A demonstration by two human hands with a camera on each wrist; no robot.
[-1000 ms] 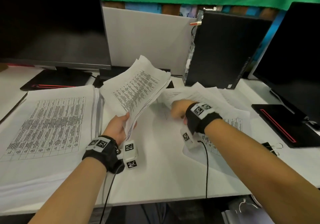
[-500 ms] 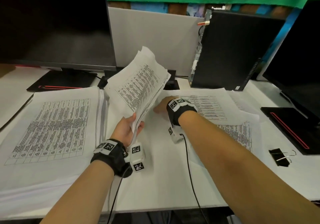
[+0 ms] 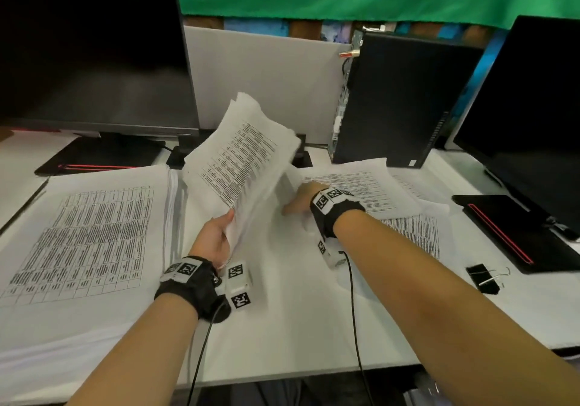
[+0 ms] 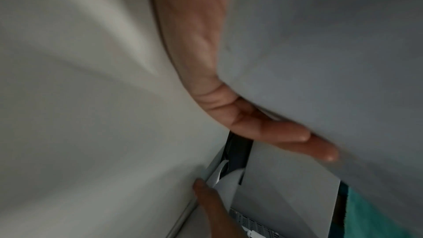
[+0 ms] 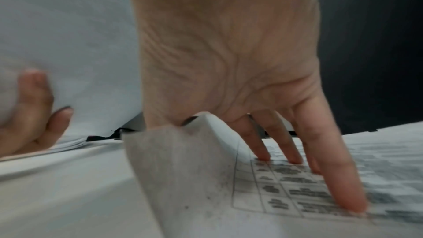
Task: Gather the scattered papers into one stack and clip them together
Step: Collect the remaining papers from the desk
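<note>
Left hand [image 3: 216, 239] grips the bundle [image 3: 241, 160] by its bottom edge and keeps it tilted up off the desk [image 3: 282, 327], probably so new sheets can slide in behind. Right hand [image 3: 303, 200] lies on the loose sheets [image 3: 361, 182] with fingers [image 5: 343, 187] straight and pressing; one sheet's edge curls up under the palm, looks like it's about to get dragged over. Binder clip [image 3: 483, 278] sits alone near the right edge, handy for later. Sheets have printed tables, but the text is too blurry to read. No brands visible.
</note>
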